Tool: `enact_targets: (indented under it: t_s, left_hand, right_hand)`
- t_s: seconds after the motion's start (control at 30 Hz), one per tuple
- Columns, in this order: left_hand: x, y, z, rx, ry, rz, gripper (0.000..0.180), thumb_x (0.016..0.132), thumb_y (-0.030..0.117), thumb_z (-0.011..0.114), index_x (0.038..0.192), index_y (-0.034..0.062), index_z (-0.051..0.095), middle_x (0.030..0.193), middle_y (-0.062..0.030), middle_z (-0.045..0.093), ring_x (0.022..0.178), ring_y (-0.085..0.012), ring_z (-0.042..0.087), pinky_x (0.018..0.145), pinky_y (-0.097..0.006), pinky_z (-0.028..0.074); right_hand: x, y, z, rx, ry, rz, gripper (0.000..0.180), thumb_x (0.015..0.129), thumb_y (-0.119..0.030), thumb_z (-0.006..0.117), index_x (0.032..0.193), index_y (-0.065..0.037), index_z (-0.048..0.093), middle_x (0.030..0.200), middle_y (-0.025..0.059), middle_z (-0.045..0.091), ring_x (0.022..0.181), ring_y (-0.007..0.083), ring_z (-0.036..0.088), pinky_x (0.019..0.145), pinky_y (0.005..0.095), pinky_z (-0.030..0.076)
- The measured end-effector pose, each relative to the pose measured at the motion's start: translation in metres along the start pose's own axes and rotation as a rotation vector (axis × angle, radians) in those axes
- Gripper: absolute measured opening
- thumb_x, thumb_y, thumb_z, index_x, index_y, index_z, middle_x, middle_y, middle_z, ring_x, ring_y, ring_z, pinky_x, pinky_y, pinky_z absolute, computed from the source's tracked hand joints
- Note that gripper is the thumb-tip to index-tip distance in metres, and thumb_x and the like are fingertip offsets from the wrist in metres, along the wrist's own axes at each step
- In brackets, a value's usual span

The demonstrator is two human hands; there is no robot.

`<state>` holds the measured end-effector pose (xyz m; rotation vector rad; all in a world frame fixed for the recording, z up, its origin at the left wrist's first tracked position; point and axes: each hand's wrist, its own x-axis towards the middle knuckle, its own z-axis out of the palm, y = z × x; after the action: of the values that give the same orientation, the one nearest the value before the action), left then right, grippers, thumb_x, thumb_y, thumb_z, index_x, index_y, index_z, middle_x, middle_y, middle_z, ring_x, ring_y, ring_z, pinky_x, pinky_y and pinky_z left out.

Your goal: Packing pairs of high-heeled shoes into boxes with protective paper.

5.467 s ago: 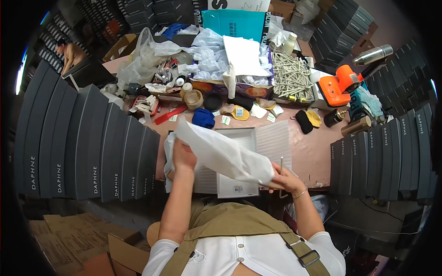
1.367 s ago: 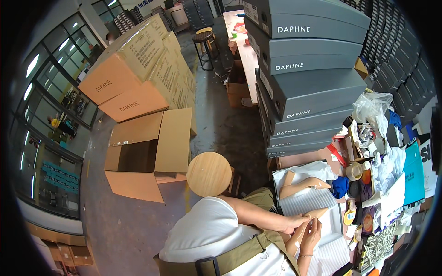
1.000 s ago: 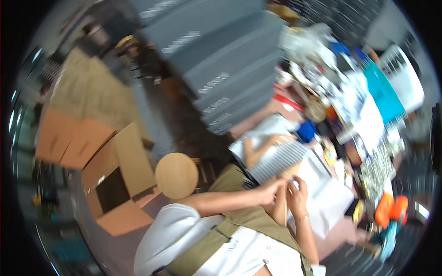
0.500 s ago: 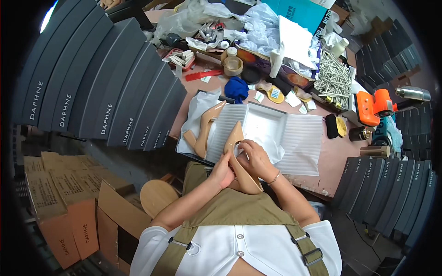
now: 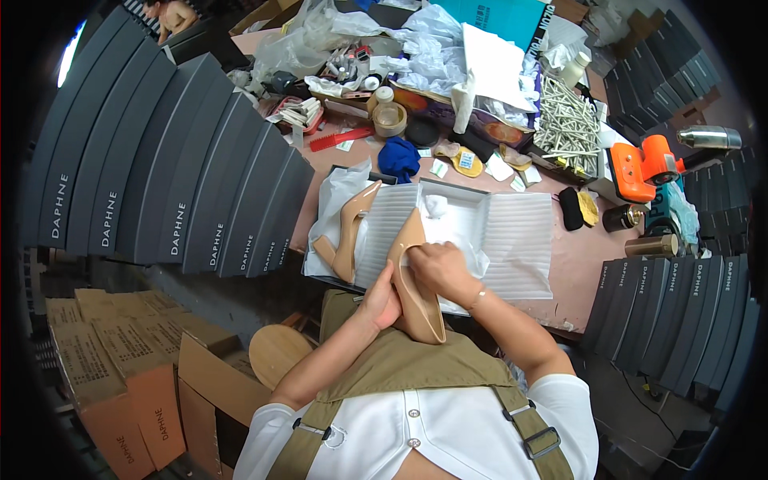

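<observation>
A glossy beige high-heeled pump (image 5: 422, 308) lies tilted above my lap, toe pointing away. My left hand (image 5: 382, 302) is wrapped round its side and underside from the left. At the shoe's opening near the toe is my right hand (image 5: 442, 270), its fingers bent and closed. Their tips are hidden inside the shoe, so what they pinch cannot be seen. The matching pump (image 5: 348, 228) lies on its side on white tissue in the left part of an open shoe box (image 5: 486, 210). A crumpled white paper wad (image 5: 436, 206) sits in the box's right part.
Tall stacks of dark grey shoe boxes (image 5: 152, 168) stand at the left, with more boxes (image 5: 668, 312) at the right. Beyond the shoe box lie a blue cloth (image 5: 398, 158), a red comb (image 5: 340, 139), a tray of pale sticks (image 5: 566, 128) and an orange heat gun (image 5: 640, 170).
The white wad now shows in the box, where none was visible before. My right hand's fingers have turned down into the shoe. My left hand keeps its hold.
</observation>
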<state>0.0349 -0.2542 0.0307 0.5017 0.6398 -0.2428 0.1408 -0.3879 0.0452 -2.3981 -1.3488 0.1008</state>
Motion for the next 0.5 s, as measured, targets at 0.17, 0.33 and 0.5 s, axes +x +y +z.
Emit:
enact_targets:
  t_s: [0.17,0.33,0.5]
  left_hand:
    - [-0.002,0.0,-0.006,-0.063,0.011,-0.037,0.055,0.101,0.043,0.029,0.143,0.0071,0.025,0.146,-0.0116,0.032,0.135,-0.0272,0.031,0.111,-0.045,0.027]
    - [0.009,-0.006,-0.01,-0.053,-0.011,-0.074,0.059,0.1,0.047,0.031,0.142,0.007,0.026,0.145,-0.0119,0.033,0.134,-0.0272,0.033,0.11,-0.046,0.028]
    - [0.008,-0.004,-0.006,-0.029,-0.002,-0.066,0.056,0.1,0.045,0.033,0.141,0.0066,0.029,0.142,-0.0117,0.036,0.132,-0.0263,0.035,0.109,-0.045,0.03]
  right_hand:
    - [0.02,-0.001,0.035,-0.163,-0.103,-0.148,0.01,0.079,-0.015,0.055,0.086,-0.008,0.055,0.074,0.0052,0.06,0.066,0.02,0.061,0.06,0.0338,0.042]
    - [0.009,0.007,0.026,-0.135,-0.013,-0.111,0.007,0.079,-0.018,0.055,0.082,-0.011,0.055,0.072,0.0018,0.059,0.066,0.018,0.06,0.061,0.0327,0.041]
    - [0.004,0.019,0.034,-0.12,0.003,-0.193,0.008,0.079,-0.018,0.058,0.082,-0.012,0.055,0.072,0.0014,0.057,0.065,0.0179,0.059,0.06,0.032,0.041]
